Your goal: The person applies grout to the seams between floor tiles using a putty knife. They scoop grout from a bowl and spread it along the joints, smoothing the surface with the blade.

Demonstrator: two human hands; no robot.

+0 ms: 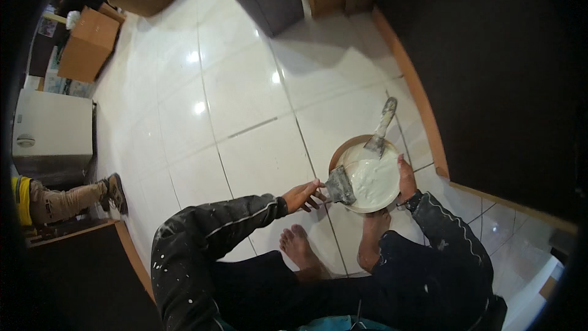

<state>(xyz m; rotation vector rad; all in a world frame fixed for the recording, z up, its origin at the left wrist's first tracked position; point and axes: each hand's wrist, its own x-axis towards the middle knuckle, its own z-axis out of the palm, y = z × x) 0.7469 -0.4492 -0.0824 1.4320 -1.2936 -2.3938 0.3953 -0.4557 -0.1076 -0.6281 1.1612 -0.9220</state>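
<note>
My left hand point(303, 196) grips a wide putty knife point(340, 185) whose grey-smeared blade lies over the left edge of a round bowl point(335, 155). Most of its handle is hidden by my fingers. White paste point(378, 179) fills much of the bowl, smooth in places and lumpy in the middle. On the other side, my right hand point(407, 181) clasps the bowl's right rim, thumb upward. A second, narrower putty knife point(385, 117) leans in the bowl at the far side, its blade in the paste and its smeared handle sticking out past the rim.
Glossy white tiles point(245, 98) make up the floor. My bare feet point(300, 246) are close to the bowl. A dark panel with wooden edging point(410, 86) stands at right, a grey bin point(263, 0) at the back. Far left are a cardboard box point(90, 43), a white appliance point(55, 122) and another person's leg point(73, 199).
</note>
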